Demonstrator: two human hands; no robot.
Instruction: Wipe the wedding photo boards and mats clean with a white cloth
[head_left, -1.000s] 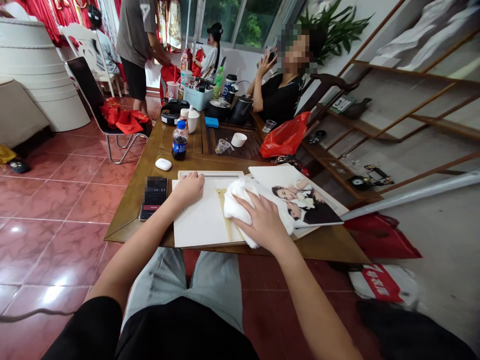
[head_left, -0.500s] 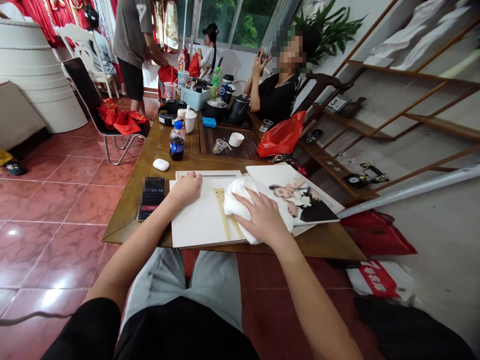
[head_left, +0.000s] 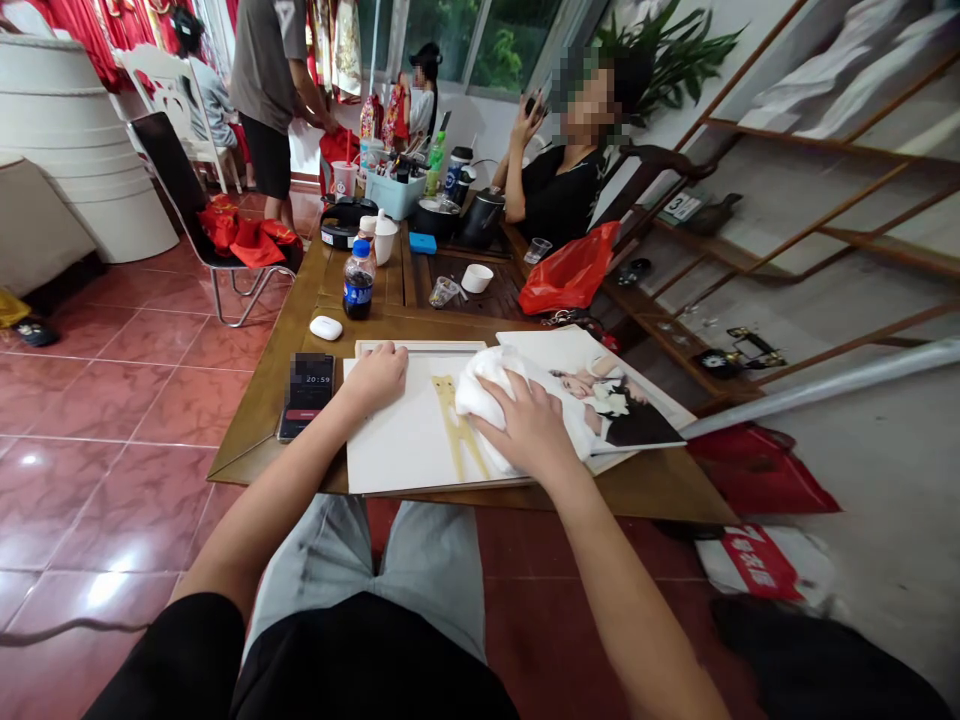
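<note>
My right hand (head_left: 529,420) is spread over a bunched white cloth (head_left: 484,390), gripping it against a white board (head_left: 397,440). Beside the cloth, a yellowish forked strip (head_left: 454,425) shows on the board; its right side comes close to the cloth. My left hand (head_left: 381,378) lies on the board's upper left part, holding nothing, its fingers stretched toward the far edge. Behind the board, the edge of a pale frame (head_left: 420,347) shows. To the right lies a wedding photo print (head_left: 634,415), partly covered by the cloth and my right hand.
A phone (head_left: 307,395), a white earbud case (head_left: 326,327) and a cola bottle (head_left: 358,280) stand left on the wooden table (head_left: 255,425). Farther back are a white bowl (head_left: 477,278) and a red plastic bag (head_left: 566,275). A seated person (head_left: 559,185) is at the far right.
My right hand and the cloth have shifted slightly to the right, showing more of the yellowish strip. My left hand stays in place on the board. The view has shifted slightly.
</note>
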